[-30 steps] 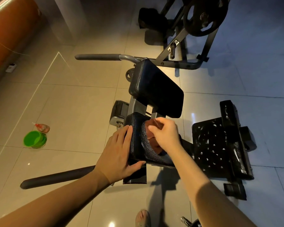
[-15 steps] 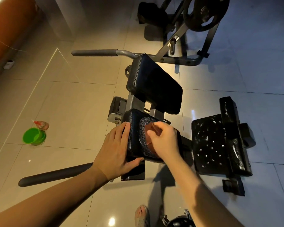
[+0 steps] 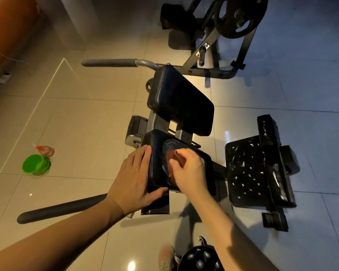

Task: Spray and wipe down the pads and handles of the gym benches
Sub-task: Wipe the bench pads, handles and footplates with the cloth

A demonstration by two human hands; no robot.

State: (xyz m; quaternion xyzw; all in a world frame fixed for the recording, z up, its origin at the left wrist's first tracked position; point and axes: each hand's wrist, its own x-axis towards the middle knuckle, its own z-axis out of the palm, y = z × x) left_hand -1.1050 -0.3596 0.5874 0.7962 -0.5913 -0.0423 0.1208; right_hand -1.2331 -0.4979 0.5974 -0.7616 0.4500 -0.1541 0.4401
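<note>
While the work sits low on the tiled floor (image 3: 76,124), the view looks down past both forearms

- gym bench (image 3: 159,122): grey frame, centre of scene; a second machine with a weight plate (image 3: 239,14) stands far right
- back pad (image 3: 180,100): black, tilted, just beyond the working spot; looks dry
- side pad (image 3: 249,169): right of centre, black and dimpled, glistening with wet streaks; probably sprayed and awaiting a wipe
- seat pad (image 3: 155,173): small black cushion, near centre, between the two hands; a dull scrubbed patch shows on its top
- handles: far handle (image 3: 108,62) runs out left beyond the back pad, near handle (image 3: 61,209) runs out left below the left wrist; neither is touched
- left grip (image 3: 133,180): fingers straight and spread flat against the seat pad's left side, thumb along its near edge, likely bracing the pad against the rubbing
- right grip (image 3: 188,173): fingers curled, pinching a bunched reddish cloth (image 3: 174,159) down onto the pad top
- green bucket (image 3: 35,164), spray bottle (image 3: 45,150) touching its far side: parked well left on the floor, out of the way
- no brand or writing readable anywhere
</note>
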